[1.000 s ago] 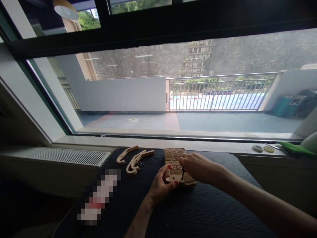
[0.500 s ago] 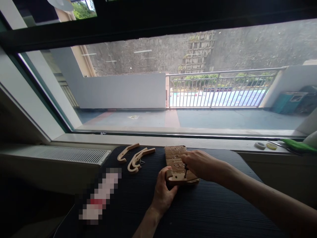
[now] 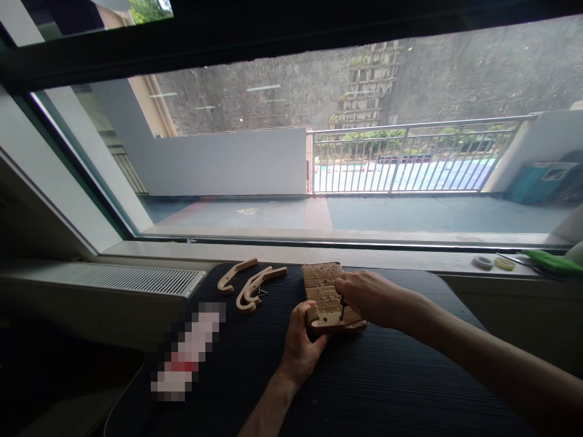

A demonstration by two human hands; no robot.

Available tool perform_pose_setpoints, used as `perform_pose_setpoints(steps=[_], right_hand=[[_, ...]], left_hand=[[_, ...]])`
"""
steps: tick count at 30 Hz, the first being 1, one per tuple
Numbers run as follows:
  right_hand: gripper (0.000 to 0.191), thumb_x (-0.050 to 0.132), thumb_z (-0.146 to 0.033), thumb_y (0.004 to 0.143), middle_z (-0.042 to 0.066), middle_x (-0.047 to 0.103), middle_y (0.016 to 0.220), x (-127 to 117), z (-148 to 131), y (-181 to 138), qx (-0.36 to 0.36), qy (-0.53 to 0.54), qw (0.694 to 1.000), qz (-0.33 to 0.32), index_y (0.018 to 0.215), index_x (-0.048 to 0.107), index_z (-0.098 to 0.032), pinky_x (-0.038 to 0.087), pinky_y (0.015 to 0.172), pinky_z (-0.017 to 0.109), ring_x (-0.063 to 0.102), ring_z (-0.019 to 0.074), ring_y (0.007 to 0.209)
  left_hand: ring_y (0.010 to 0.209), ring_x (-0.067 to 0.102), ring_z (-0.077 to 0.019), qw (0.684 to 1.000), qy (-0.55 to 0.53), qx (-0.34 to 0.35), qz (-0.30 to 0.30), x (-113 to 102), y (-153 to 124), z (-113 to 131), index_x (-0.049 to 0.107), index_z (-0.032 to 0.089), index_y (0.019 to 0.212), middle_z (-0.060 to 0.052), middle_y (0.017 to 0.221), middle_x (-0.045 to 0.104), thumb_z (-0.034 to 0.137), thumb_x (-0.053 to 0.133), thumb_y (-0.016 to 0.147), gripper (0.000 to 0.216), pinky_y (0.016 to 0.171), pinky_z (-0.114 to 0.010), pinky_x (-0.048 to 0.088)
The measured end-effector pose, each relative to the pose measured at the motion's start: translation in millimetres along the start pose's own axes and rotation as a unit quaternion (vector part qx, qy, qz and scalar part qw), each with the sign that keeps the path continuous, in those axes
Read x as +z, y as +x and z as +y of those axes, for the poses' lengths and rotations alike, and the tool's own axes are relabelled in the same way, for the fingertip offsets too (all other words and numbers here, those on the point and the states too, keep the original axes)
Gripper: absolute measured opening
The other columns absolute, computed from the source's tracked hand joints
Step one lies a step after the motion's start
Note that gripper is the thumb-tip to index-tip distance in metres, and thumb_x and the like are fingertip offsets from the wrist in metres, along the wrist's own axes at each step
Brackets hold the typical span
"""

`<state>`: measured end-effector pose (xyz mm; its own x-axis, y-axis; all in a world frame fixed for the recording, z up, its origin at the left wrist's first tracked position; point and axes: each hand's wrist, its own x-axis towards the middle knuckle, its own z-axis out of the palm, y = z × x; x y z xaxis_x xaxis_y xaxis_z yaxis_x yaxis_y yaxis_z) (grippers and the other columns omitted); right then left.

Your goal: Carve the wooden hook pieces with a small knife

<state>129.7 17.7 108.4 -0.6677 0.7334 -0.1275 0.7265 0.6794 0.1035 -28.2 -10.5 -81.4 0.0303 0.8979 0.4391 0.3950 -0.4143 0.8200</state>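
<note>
A pale wooden hook [image 3: 334, 319] with drilled holes lies on its side along the near edge of a piece of corrugated cardboard [image 3: 322, 280]. My left hand [image 3: 298, 349] is closed around the curled end of this hook, thumb on the near side. Gripped in my right hand [image 3: 371, 297] is a slim dark metal tool [image 3: 342, 312], upright, its lower end at a hole in the hook. My fingers hide its upper part, so I cannot tell its exact kind. The cardboard is pitted with many small holes.
Several more wooden hooks [image 3: 234, 276] lie at the back left of the dark table [image 3: 387, 382], with small screws [image 3: 261, 292] beside them. A blurred-out pale strip [image 3: 191, 352] is at left. Tape rolls [image 3: 483, 263] and a green item [image 3: 549, 261] rest on the windowsill.
The camera view has shifted slightly. My left hand still grips the hook, and my right hand stays over the same hole with the tool, its fingers slightly turned.
</note>
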Motion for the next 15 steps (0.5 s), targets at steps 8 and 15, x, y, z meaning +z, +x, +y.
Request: perform_pose_setpoints(steps=[8,15], right_hand=[[0.015,0.051,-0.005,0.079,0.011,0.065,0.084,2,-1,1,-0.01,-0.005,1.0,0.002,0.088,0.062,-0.009,0.04,0.056,0.024,0.062,0.0178,0.071],[0.015,0.05,-0.004,0.079,0.009,0.066,0.082,5,2,4,-0.019,-0.01,1.0,0.001,0.087,0.061,-0.01,0.04,0.056,0.024,0.062,0.0172,0.071]], left_hand=[[0.131,0.029,-0.0261,0.986,0.132,-0.042,-0.088,-25,13,27,0.028,0.019,0.135,-0.011,0.139,0.036,0.032,0.069,0.064,0.083,0.108,-0.042,0.027],[0.122,0.039,-0.0332,0.885,0.381,0.014,-0.266,-16,58,83,0.052,0.013,0.118,-0.016,0.126,0.051,0.046,0.069,0.06,0.069,0.106,-0.051,0.02]])
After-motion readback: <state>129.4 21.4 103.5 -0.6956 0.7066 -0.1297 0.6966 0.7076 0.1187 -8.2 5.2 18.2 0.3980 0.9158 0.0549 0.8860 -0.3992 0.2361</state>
